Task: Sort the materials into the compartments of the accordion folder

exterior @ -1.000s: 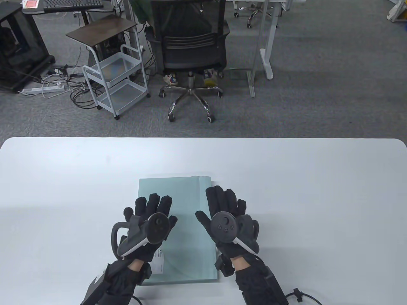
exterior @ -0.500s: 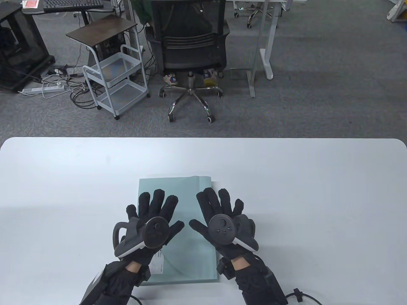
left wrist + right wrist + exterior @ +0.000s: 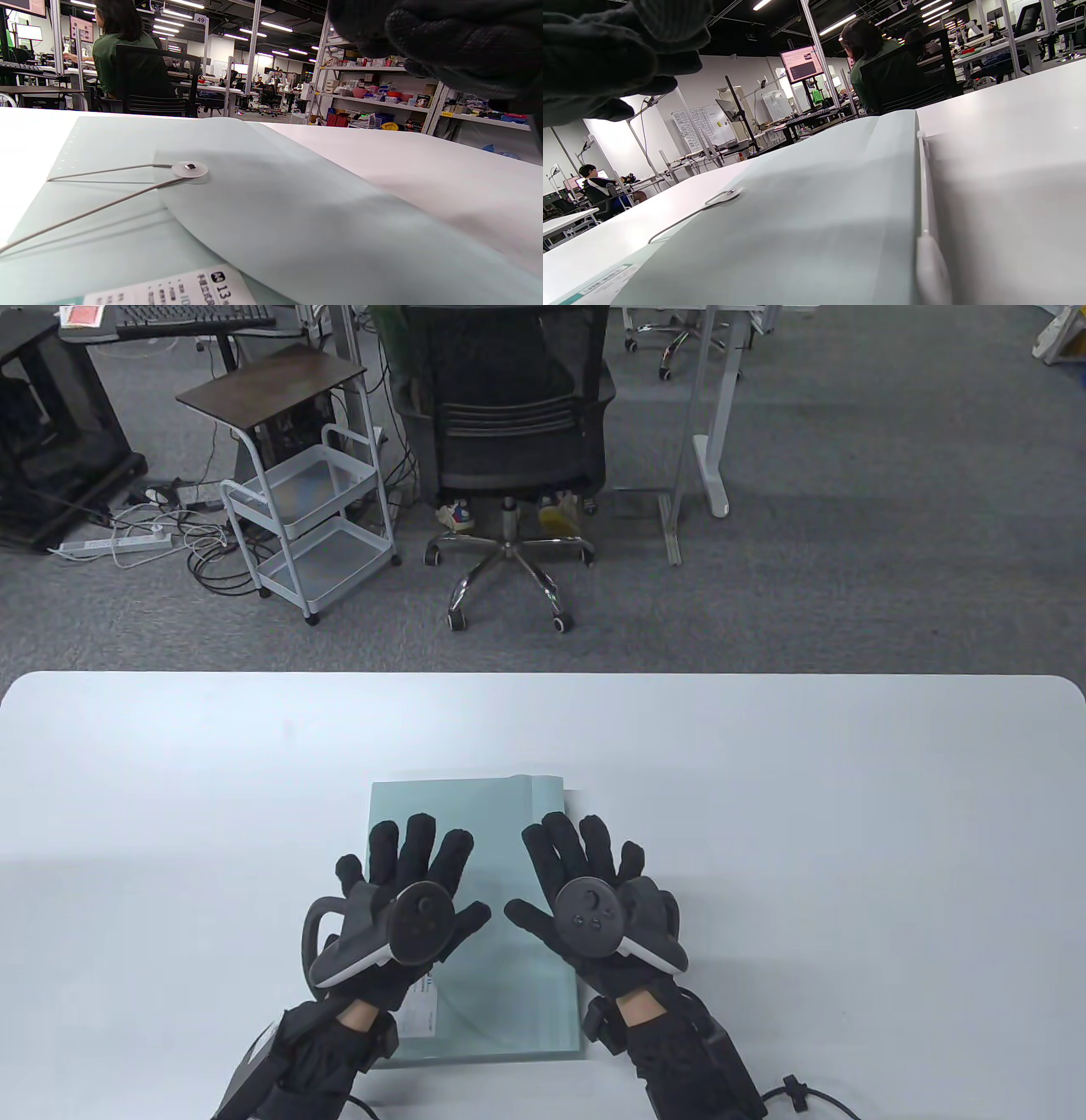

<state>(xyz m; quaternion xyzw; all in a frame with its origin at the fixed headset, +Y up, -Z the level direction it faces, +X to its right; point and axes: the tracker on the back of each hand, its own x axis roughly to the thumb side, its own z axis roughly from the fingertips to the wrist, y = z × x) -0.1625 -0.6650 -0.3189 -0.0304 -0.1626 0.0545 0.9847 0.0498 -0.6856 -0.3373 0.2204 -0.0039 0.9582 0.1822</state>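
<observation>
So there's a pale green accordion folder (image 3: pixel 501 848) lying flat and closed on the white worktop (image 3: pixel 848 814), a bit left of centre and toward the near edge. Its flap is folded over from the right side, and the elastic cord (image 3: pixel 97 188) runs across the front to a small round button (image 3: pixel 189 169) that you can see nicely in the left wrist view. A white label (image 3: pixel 422 1005) with printed text sits at the near left corner of the folder.

Both hands are over it in black sensor gloves, each with a tracker strapped on the back. The left hand (image 3: pixel 407 899) is over the left half of the folder, fingers straight and spread out, not gripping anything. The right hand (image 3: pixel 594 899) is over the right edge, partly out past the folder onto the worktop, fingers also straight and fanned, nothing in it. The thumbs point toward each other with a gap of folder showing between them. Can't really tell if the palms are actually pressing on the cover or just above it.

Far side, past the worktop: a black office chair (image 3: pixel 509 415) with someone seated in it, and a white 2-tier cart (image 3: pixel 310 521) to its left on grey carpet.
</observation>
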